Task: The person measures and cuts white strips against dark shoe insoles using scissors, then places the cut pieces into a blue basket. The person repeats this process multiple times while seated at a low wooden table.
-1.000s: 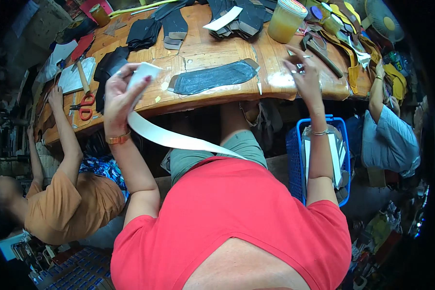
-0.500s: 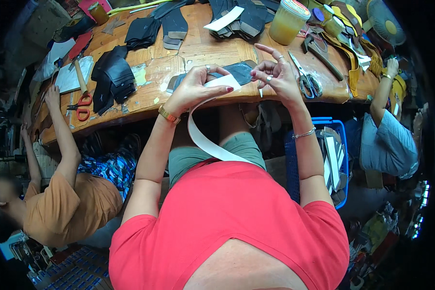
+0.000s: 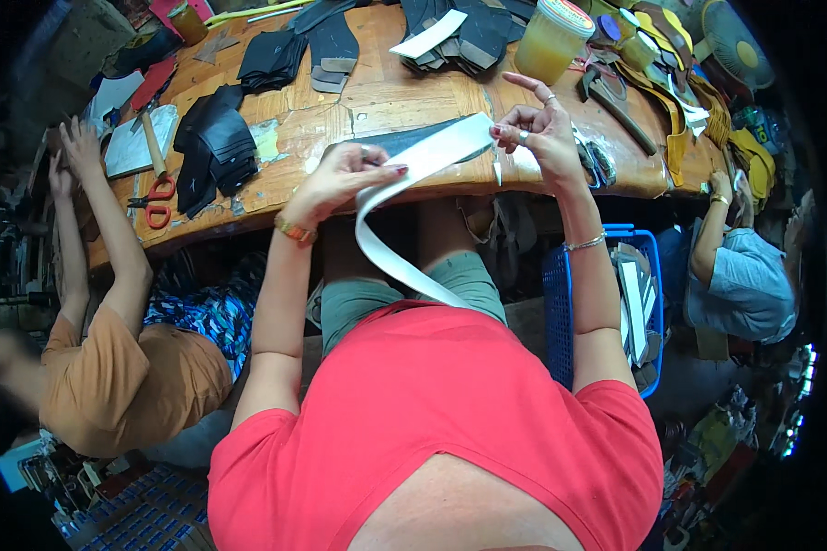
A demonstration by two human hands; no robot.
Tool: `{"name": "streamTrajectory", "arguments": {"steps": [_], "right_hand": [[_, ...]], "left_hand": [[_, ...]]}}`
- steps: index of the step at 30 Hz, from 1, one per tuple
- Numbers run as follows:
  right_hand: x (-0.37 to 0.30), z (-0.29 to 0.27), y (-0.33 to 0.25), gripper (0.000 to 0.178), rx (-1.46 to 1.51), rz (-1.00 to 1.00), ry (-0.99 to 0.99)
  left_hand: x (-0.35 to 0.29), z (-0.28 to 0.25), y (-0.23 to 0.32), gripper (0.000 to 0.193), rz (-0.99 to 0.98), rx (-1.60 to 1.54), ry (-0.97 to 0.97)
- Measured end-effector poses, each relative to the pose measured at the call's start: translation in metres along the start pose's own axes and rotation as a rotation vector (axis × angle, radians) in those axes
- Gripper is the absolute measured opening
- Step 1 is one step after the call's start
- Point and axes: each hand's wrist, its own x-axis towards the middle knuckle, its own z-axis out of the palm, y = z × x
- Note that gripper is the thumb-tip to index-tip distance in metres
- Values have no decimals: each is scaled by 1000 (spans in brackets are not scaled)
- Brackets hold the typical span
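White strip (image 3: 448, 150) over the near edge of the wooden surface (image 3: 377, 92), left hand (image 3: 333, 182) pinching it partway along, right hand (image 3: 544, 138) pinching its end, remainder curling below that edge, dark cut piece (image 3: 402, 140) partly covered beneath, red-handled scissors (image 3: 146, 202) at left.

Only blurred print on the jar lid (image 3: 565, 13), none readable

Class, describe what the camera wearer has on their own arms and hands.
Short red sleeves leave the forearms bare. The left hand has a ring and gold-coloured wristband; the right hand, rings and a silvery bracelet. Visible nails look dark red.
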Motion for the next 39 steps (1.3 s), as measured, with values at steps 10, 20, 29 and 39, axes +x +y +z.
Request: {"name": "streamTrajectory", "arguments": {"steps": [10, 20, 29, 39], "right_hand": [[17, -28, -3, 70, 41, -93, 93], [4, 33, -106, 69, -79, -433, 0], [12, 10, -31, 68, -102, -164, -50], [22, -9, 73, 69, -247, 48, -16]], "left_hand": [[-61, -53, 33, 53, 176, -132, 116], [-19, 1, 10, 51, 216, -193, -251], [-56, -28, 40, 25, 63, 193, 277], [-2, -46, -18, 39, 43, 393, 415]]}}
